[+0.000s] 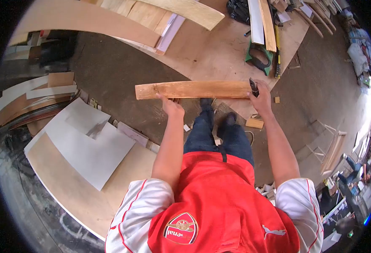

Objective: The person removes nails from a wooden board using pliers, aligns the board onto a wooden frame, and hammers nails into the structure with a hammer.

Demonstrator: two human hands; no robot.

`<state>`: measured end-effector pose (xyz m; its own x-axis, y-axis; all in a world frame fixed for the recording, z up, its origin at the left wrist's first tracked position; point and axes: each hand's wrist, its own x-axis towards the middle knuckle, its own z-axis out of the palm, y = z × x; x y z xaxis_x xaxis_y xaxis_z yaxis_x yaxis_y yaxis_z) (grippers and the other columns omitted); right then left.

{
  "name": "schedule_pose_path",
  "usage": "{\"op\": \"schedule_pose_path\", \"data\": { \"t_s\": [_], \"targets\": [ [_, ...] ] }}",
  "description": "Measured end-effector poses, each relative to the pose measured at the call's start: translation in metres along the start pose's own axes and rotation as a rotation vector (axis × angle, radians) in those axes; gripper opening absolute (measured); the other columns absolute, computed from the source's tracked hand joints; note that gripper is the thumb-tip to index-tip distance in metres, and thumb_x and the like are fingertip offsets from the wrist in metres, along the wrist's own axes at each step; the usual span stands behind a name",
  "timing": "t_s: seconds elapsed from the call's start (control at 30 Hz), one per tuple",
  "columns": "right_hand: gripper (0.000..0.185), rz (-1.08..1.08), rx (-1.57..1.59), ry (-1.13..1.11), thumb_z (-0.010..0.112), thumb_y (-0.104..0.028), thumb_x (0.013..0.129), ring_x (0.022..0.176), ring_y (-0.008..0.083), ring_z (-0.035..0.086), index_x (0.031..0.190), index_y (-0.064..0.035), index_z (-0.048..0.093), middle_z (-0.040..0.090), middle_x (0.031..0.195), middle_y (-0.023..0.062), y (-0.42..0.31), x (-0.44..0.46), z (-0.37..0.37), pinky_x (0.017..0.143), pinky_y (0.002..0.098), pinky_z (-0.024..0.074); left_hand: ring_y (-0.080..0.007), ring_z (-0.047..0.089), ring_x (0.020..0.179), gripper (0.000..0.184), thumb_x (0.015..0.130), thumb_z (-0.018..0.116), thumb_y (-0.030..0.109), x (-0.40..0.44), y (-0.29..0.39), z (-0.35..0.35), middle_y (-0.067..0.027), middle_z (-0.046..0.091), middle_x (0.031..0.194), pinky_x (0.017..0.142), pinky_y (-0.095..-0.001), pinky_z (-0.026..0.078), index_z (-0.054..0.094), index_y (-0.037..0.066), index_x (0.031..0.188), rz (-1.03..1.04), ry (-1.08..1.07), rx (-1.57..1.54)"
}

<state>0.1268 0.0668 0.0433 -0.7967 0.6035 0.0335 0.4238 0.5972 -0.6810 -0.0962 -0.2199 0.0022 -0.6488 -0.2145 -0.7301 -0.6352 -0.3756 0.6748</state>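
A narrow wooden plank (202,89) is held level across the middle of the view. My left hand (171,106) grips its lower edge near the left end, thumb on the face and the other fingers mostly hidden behind. Around the plank's right end my right hand (262,99) is closed, and a small black tool (254,87) stands up between thumb and fingers; its kind I cannot make out. Beyond that hand, a handsaw with a green and black handle (259,59) lies on a large plywood sheet (219,50) beside a yellow tape or rule (278,57).
More boards (262,25) lie on the plywood by the saw. White sheets (92,143) rest on a wooden panel at left, near stacked panels (33,99). Offcuts (254,122) lie on the floor. At right are a wooden frame (334,152) and another person (356,170).
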Motion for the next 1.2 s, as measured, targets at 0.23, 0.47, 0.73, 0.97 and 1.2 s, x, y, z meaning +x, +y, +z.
{"op": "schedule_pose_path", "data": {
  "t_s": [0.23, 0.47, 0.73, 0.97, 1.2],
  "targets": [
    [0.035, 0.383, -0.049, -0.111, 0.074, -0.018, 0.082, 0.105, 0.0448, 0.063, 0.107, 0.0029, 0.064, 0.067, 0.102, 0.0272, -0.008, -0.069, -0.016, 0.088, 0.0493, 0.0485, -0.0322, 0.058, 0.126, 0.067, 0.108, 0.037, 0.054, -0.039, 0.028, 0.037, -0.0169, 0.055, 0.141, 0.107, -0.0485, 0.048, 0.044, -0.001, 0.145, 0.133, 0.012, 0.033],
    [0.035, 0.44, 0.106, 0.012, 0.073, -0.019, 0.083, 0.072, 0.0253, 0.07, 0.109, 0.0026, 0.064, 0.07, 0.081, 0.017, 0.008, -0.155, -0.034, 0.065, 0.0399, 0.0521, -0.0291, 0.062, 0.111, 0.063, 0.107, 0.044, 0.052, -0.087, 0.009, 0.045, -0.0163, 0.062, 0.129, 0.095, -0.0414, 0.049, 0.054, -0.005, 0.132, 0.409, -0.073, 0.393],
    [0.037, 0.601, 0.279, 0.025, 0.073, -0.018, 0.081, 0.091, 0.0436, 0.069, 0.109, 0.0046, 0.065, 0.07, 0.09, 0.0256, 0.055, -0.186, -0.047, 0.078, 0.0463, 0.0525, -0.0394, 0.066, 0.109, 0.055, 0.105, 0.051, 0.048, -0.081, -0.029, 0.087, -0.0256, 0.069, 0.112, 0.093, -0.0456, 0.049, 0.055, 0.0, 0.131, 0.919, -0.45, 1.009],
    [0.046, 0.713, 0.622, 0.027, 0.08, -0.028, 0.08, 0.083, 0.0343, 0.071, 0.111, 0.0038, 0.066, 0.072, 0.091, 0.0211, 0.01, -0.157, -0.052, 0.077, 0.0429, 0.0535, -0.0482, 0.063, 0.105, 0.05, 0.103, 0.053, 0.048, -0.12, -0.029, 0.067, -0.0305, 0.067, 0.11, 0.086, -0.0533, 0.049, 0.053, 0.006, 0.131, 0.854, -0.668, 1.515],
    [0.06, 0.673, 0.385, 0.141, 0.084, -0.035, 0.078, 0.094, 0.0338, 0.07, 0.122, -0.0004, 0.064, 0.073, 0.103, 0.0199, -0.023, -0.093, -0.003, 0.084, 0.0416, 0.0531, -0.0484, 0.064, 0.095, 0.034, 0.104, 0.053, 0.044, -0.093, -0.045, 0.064, -0.0246, 0.061, 0.108, 0.077, -0.0561, 0.052, 0.055, 0.023, 0.131, 1.058, -0.841, 1.653]
  ]
}}
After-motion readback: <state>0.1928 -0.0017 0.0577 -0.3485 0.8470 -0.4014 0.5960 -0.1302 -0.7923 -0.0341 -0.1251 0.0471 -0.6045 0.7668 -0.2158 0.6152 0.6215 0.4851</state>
